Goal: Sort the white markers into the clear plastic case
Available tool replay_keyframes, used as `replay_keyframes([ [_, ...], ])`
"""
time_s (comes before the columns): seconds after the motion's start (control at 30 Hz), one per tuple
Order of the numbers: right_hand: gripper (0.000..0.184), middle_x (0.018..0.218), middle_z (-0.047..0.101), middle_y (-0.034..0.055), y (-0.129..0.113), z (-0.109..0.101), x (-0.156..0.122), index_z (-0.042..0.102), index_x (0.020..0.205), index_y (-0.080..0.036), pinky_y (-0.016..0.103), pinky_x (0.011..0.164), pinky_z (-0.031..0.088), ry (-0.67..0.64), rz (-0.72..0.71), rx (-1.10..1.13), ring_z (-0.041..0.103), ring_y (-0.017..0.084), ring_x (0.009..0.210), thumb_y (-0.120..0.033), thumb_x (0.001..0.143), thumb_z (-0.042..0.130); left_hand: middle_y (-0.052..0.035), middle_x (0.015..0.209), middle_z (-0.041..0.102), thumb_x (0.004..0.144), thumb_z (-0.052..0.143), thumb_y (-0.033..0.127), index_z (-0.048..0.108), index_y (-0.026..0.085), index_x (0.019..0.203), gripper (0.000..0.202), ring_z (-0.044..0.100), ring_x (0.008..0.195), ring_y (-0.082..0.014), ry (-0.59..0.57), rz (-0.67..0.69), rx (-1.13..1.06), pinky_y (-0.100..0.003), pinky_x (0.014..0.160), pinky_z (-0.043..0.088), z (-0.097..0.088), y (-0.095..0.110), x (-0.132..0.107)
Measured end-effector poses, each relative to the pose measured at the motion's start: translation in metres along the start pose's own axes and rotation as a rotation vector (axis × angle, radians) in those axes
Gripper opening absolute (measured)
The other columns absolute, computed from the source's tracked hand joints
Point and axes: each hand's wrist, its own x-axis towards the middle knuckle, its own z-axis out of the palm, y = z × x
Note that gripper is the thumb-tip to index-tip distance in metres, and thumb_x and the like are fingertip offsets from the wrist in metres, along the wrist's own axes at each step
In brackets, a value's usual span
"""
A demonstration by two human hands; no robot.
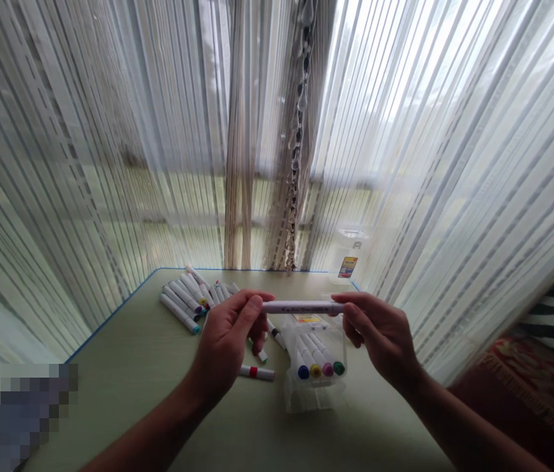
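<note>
We pinch a white marker [301,307] level between our left hand [230,328] and right hand [379,331], one at each end, so its lettering, seemingly, is uncovered above the counter [134,393]. Below, a clear case [306,400] holds four markers [315,371] abreast, coloured ends near us.

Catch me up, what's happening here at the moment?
A person is holding a white marker level by its two ends, the left hand on one and the right hand on the other. Below it in the view, a clear case holds four markers with blue, yellow, pink and green ends. More loose markers lie in a pile on the table, beyond the left hand.
</note>
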Motion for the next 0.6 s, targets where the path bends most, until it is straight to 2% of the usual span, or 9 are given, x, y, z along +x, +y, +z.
replay_keyframes([
  [0.27,0.023,0.069,0.071,0.0043,-0.003,0.014,0.04,0.077,0.097,-0.015,0.02,0.038,0.029,-0.108,0.188,0.143,0.043,0.006,0.042,-0.035,0.084,0.078,0.0003,0.064,0.063,0.088,0.064,0.041,0.067,0.011,0.094,0.031,0.051,0.046,-0.0093,0.106,0.056,0.004,-0.02,0.041,0.042,-0.011,-0.006,0.01],
  [0.43,0.024,0.067,0.07,0.0046,0.01,0.017,0.03,0.078,0.091,-0.016,0.019,0.039,0.024,-0.05,0.239,0.227,0.039,0.005,0.043,-0.038,0.082,0.079,0.0001,0.06,0.063,0.088,0.063,0.044,0.067,0.011,0.095,0.034,0.05,0.044,-0.0091,0.088,0.036,0.026,-0.019,0.04,0.041,-0.013,-0.008,0.014],
  [0.6,0.026,0.069,0.073,0.006,0.013,0.008,0.015,0.079,0.097,-0.017,0.019,0.042,0.029,-0.037,0.254,0.163,0.043,0.006,0.047,-0.037,0.081,0.081,-0.0003,0.065,0.066,0.086,0.069,0.043,0.068,0.011,0.096,0.033,0.051,0.043,-0.0077,0.06,0.02,0.065,-0.019,0.04,0.039,-0.008,-0.006,0.011],
])
